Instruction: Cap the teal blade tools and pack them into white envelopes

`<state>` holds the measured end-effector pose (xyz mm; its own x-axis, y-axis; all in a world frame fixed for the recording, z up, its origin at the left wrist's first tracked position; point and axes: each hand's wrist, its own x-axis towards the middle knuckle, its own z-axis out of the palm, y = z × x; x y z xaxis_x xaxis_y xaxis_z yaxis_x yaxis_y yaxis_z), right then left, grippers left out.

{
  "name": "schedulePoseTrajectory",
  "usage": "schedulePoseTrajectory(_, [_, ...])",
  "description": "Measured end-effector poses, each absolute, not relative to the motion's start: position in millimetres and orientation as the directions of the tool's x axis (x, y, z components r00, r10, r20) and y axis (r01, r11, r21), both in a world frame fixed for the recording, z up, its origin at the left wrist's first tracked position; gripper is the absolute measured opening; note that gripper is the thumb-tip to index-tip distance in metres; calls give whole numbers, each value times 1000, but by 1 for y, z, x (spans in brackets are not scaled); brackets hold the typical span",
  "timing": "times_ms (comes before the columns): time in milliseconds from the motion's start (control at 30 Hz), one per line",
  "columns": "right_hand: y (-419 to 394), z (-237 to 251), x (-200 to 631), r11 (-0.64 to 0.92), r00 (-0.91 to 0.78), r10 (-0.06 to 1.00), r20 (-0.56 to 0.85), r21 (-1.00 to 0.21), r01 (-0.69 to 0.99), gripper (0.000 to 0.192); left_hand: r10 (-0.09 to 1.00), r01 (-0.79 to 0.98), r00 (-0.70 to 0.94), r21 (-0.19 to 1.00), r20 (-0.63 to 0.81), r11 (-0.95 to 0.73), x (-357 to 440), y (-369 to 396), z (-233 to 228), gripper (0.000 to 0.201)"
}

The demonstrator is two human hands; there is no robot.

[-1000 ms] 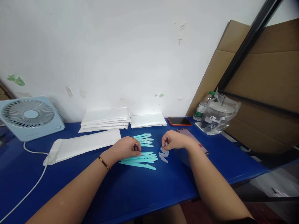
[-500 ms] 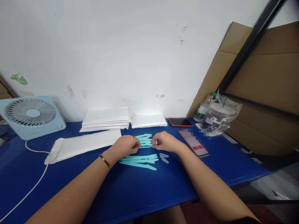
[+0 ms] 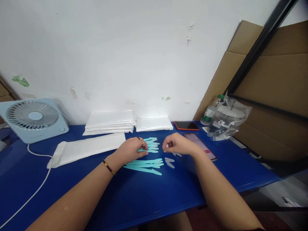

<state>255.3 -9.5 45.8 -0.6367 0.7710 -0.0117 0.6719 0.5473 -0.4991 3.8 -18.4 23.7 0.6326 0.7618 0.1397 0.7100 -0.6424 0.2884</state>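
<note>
Turquoise eyebrow razors lie on the blue table in two groups, the farther razors (image 3: 154, 147) and the nearer razors (image 3: 146, 166). My left hand (image 3: 132, 149) rests over the handle ends of the farther group, with a gap between thumb and fingers. To the right of the blades, my right hand (image 3: 176, 143) is closed in a pinch. A small pale spot shows between its fingertips; I cannot tell what it is. Clear razor caps (image 3: 169, 162) lie beside the nearer group. More caps (image 3: 177, 154) show just under my right hand.
Several white padded envelopes (image 3: 109, 120) are stacked by the wall, beside a smaller stack (image 3: 154, 123). One long envelope (image 3: 89, 149) lies flat. A blue fan (image 3: 36, 118) stands left, its white cable (image 3: 39, 189) trailing. Right are two phones (image 3: 186, 125) (image 3: 201, 146), a bottle (image 3: 209, 112) and a bagged cup (image 3: 227, 117).
My right hand has moved right, away from the razors, and caps now show beneath it. My left hand's fingers have loosened and spread over the farther razors.
</note>
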Motion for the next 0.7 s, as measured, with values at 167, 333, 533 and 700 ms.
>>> schedulePoseTrajectory(167, [-11,49,265,507,-655,690,-308,-438,742,20,728,683,681,427,-80,-592,5,-26,31,18])
schedulePoseTrajectory(333, [-8,39,256,508,-631,736,-245,-417,754,15,729,685,684,331,12,-648,8,-29,29,14])
schedulePoseTrajectory(533, [-8,39,252,480,-602,781,-165,-459,748,8,757,735,652,205,46,-646,7,-24,23,13])
schedulePoseTrajectory(700, [-10,39,248,522,-625,775,-89,-468,713,5,727,700,685,228,54,-677,6,-25,24,13])
